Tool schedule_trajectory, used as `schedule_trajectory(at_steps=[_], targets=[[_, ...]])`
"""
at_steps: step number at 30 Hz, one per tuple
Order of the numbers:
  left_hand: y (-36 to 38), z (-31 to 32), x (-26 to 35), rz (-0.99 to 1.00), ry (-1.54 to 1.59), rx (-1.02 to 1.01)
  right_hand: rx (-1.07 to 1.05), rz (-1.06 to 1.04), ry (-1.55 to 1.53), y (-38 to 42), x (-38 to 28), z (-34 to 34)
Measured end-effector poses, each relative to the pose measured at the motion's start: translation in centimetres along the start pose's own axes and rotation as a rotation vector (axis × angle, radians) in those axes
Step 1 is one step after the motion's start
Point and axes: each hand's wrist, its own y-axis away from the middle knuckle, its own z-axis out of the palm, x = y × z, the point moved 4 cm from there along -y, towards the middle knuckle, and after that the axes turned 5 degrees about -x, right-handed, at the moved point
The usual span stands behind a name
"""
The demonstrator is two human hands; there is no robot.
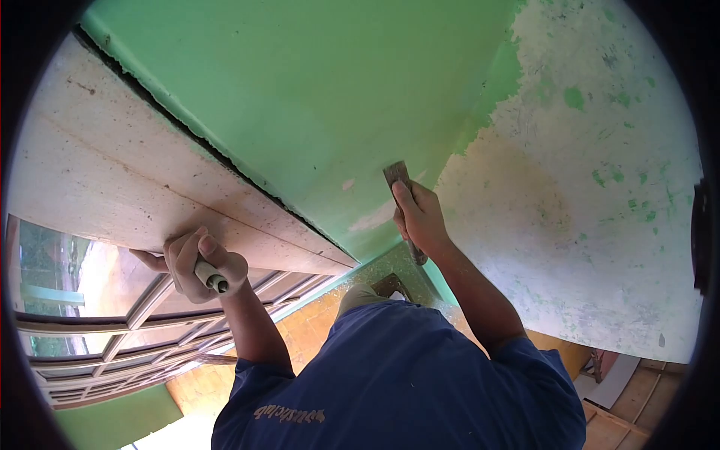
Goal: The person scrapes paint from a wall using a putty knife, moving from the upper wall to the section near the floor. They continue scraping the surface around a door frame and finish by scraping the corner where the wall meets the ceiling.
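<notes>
My right hand (421,216) is closed round the handle of a flat scraper (397,174), its blade end against or close to the green wall (300,82). Small pale patches of bare surface show on the green near the blade. On the left, my left hand (201,264) is wrapped round a grey-green cylindrical handle (211,276), whose hollow end points toward me. The rest of that tool is hidden by the fingers. This hand rests at the lower part of a beige panel (150,172).
To the right stands a large wall area (555,202) with most green paint gone. A dark gap runs between the green wall and the beige panel. Framed window panes (112,322) lie at the lower left, above orange floor tiles (304,334). Boards (619,380) lie at lower right.
</notes>
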Motion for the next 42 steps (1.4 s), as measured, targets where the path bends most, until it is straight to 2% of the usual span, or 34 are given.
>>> schedule_trajectory(at_steps=[3,5,8,10,14,17,19,23,25,29,32,37,40,42], targets=[[-0.1,0.0,-0.2,0.002,-0.007,0.006,-0.007,0.013,0.062,1.7,2.7,-0.4],[-0.1,-0.1,-0.4,0.015,-0.019,-0.011,-0.033,0.113,0.058,2.7,5.1,-0.6],[0.1,0.0,-0.2,0.001,-0.011,-0.017,0.059,0.12,0.111,0.4,2.0,-0.1],[0.0,0.2,0.1,-0.018,0.012,0.001,0.049,-0.147,0.046,-2.1,-1.9,0.5],[0.0,0.0,-0.4,0.018,-0.017,-0.015,0.022,-0.203,-0.094,-1.6,-4.8,1.5],[0.0,0.0,-0.3,0.007,-0.012,-0.005,0.04,-0.169,-0.056,-0.2,-3.2,1.1],[0.1,0.0,-0.4,0.008,-0.017,0.009,0.04,-0.049,-0.018,0.7,-0.3,0.3],[0.2,0.1,-0.6,0.004,0.003,-0.012,0.018,0.044,0.006,1.2,1.3,0.4],[0.3,0.1,-0.7,-0.002,-0.018,0.008,0.04,-0.036,0.084,-0.4,-2.2,1.3],[0.2,0.0,-0.7,0.007,-0.001,0.002,-0.018,-0.199,-0.047,-1.4,-6.7,2.3],[0.2,0.0,-0.3,0.022,0.009,-0.005,-0.027,-0.17,-0.063,-0.5,-5.8,2.3],[0.3,0.0,-0.4,0.007,-0.02,0.003,-0.007,0.06,0.011,2.1,2.1,1.1],[-0.2,0.1,0.1,0.013,-0.031,-0.003,0.019,0.159,-0.026,3.0,4.6,1.1],[0.0,0.1,-0.1,0.02,-0.03,-0.006,0.02,0.127,0.008,2.3,4.0,1.2]])
